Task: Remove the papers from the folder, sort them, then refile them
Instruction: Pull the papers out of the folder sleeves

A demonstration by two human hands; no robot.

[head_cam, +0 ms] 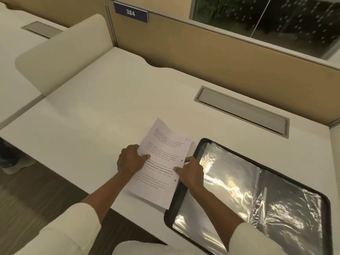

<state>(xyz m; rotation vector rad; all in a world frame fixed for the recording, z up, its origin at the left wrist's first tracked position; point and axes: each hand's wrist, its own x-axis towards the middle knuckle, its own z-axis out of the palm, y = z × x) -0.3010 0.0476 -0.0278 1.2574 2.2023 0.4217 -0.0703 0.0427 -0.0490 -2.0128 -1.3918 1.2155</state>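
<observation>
A blue plate on the far partition reads "384" in white. The top sheet of the papers carries a handwritten "10" at its far right corner, and one bold printed line begins "Defined by a slower pace"; the rest of the print is too small and blurred to read. How many sheets lie in the stack cannot be told. The person's left hand grips the stack's left edge, thumb on top and fingers curled beneath. The right hand pinches the right edge, which has punched holes, with the thumb on the page. The papers are held between both hands just above the near part of the white desk. Their right edge overlaps the left rim of the open black folder. Glare hides the contents of the folder's plastic sleeves, and its near right corner is cut off.
</observation>
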